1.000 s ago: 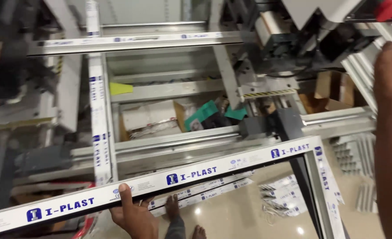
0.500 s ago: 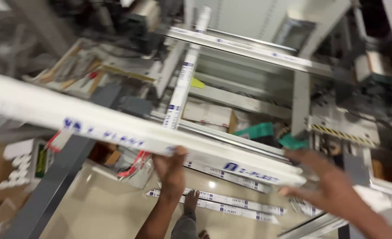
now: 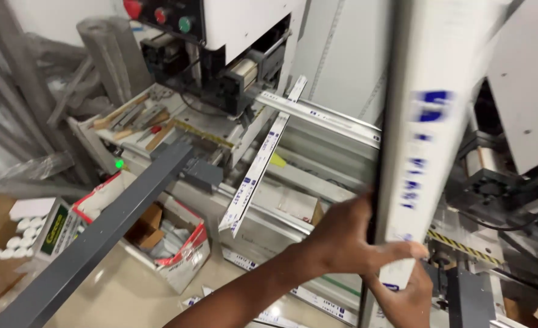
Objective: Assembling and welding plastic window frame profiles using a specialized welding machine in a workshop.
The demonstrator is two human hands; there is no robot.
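Both hands are clamped on one long white plastic profile [image 3: 439,121] with blue printing, which stands nearly upright on the right side of the view and runs out of the top of the frame. The left hand [image 3: 348,240] wraps its left edge, with the thumb laid across the front face. The right hand [image 3: 405,297] grips the same piece just below, so the two hands sit close together, almost touching.

Edges and clearance: to the profile's left, the white machine housing [image 3: 244,24], with red and green buttons, overhangs the work bed [image 3: 196,130]. A second, shorter white profile [image 3: 263,161] leans diagonally from the machine's clamp down toward the floor, near the left forearm but apart from it. A dark grey square beam [image 3: 105,237] crosses the lower left at a slant and narrows the open space there. To the right of the held profile stands dark machine gear, close by, with a yellow-and-black striped edge [image 3: 463,246] just beside the hands.

Surface and room: the floor [image 3: 129,291] is pale and glossy. On it stand an open cardboard box with red trim [image 3: 178,255] and, at the far left, a carton of white cylinders [image 3: 14,237]. Hand tools [image 3: 138,121] lie on the machine bed.
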